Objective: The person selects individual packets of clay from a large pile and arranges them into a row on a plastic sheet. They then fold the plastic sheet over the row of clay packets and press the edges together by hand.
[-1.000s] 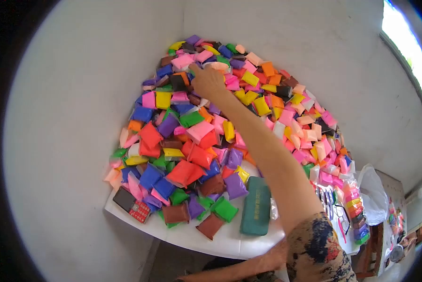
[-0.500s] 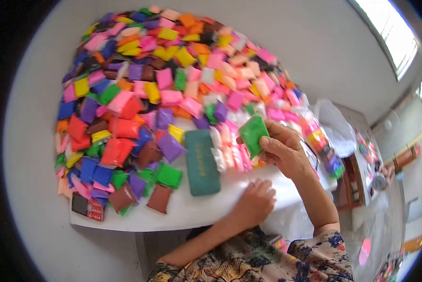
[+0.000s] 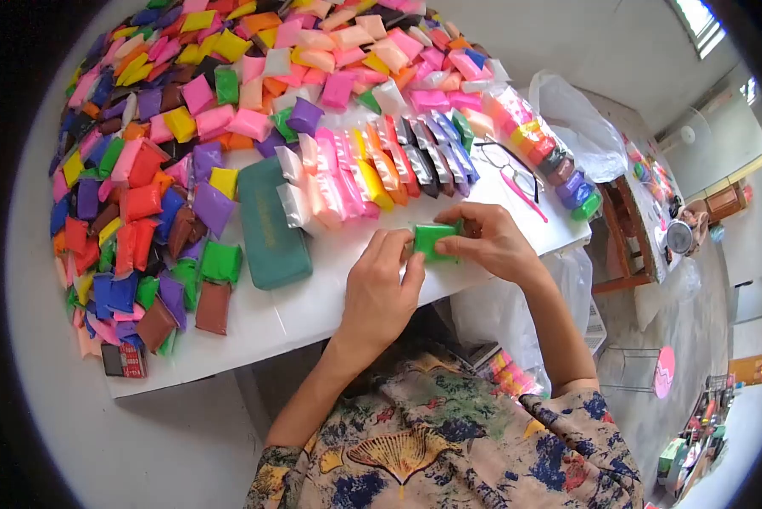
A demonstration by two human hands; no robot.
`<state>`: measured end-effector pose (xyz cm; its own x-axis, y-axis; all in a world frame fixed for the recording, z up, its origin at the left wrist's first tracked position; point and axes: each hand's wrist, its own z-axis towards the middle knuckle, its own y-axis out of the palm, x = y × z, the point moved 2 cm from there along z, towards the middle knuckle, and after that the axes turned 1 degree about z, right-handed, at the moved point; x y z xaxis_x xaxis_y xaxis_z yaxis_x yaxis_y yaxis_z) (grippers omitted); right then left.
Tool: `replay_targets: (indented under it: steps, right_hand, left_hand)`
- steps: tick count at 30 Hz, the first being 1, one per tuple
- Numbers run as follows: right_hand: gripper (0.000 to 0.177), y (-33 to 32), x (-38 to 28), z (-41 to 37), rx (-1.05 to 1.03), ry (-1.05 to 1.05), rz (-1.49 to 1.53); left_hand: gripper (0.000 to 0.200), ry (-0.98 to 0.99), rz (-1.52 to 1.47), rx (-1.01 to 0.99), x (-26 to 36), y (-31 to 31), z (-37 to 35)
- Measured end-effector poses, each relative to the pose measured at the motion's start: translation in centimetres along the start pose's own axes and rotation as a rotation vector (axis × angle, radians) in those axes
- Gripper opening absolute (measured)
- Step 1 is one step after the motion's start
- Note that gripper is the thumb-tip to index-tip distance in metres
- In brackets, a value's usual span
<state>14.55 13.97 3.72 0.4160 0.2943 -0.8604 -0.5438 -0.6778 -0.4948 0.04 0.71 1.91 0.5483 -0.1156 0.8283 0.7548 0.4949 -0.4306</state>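
A small green packet (image 3: 432,241) is held low over the white table near its front edge. My right hand (image 3: 493,244) pinches its right side between thumb and fingers. At the packet's left edge, the curled fingers and thumb of my left hand (image 3: 382,284) close on it, with the exact contact partly hidden. Just beyond my hands lies a neat row of packets (image 3: 381,170), running from white and pink through yellow, orange, red, black and brown to blue and green. Left of that row rests a dark green case (image 3: 272,222).
A large heap of coloured packets (image 3: 173,110) covers the table's left and back. Glasses (image 3: 516,176) lie right of the row, beside a clear bag of coloured packets (image 3: 544,148). A red-and-black phone-like device (image 3: 124,360) sits at the left front corner. Plastic bags (image 3: 525,297) hang below the edge.
My right hand has lowered the green packet toward the table's front. My left hand has come up to its left edge. The camera view has shifted, bringing the row into clear sight.
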Motion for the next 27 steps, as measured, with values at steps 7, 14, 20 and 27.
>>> replay_targets:
  steps: [7, 14, 20, 27]
  right_hand:
    - [0.053, 3.4, -1.2, -4.3, 0.699, -0.487, -0.701]
    - [0.046, 7.7, -0.9, -4.0, 0.461, -0.518, -0.642]
    - [0.037, 6.0, 1.5, -4.6, 0.409, -0.691, -0.533]
    - [0.058, 5.3, 1.2, -4.2, 0.423, -0.545, -0.63]
  left_hand:
    - [0.009, 0.142, 0.247, 0.042, 0.8, 0.8, -0.3]
    - [0.018, 0.007, -0.012, 0.035, 0.0, -0.4, -0.4]
    - [0.02, -0.042, -0.003, -0.025, 1.0, -0.1, 0.2]
    - [0.017, 0.064, 0.025, -0.066, 0.5, 0.0, 0.4]
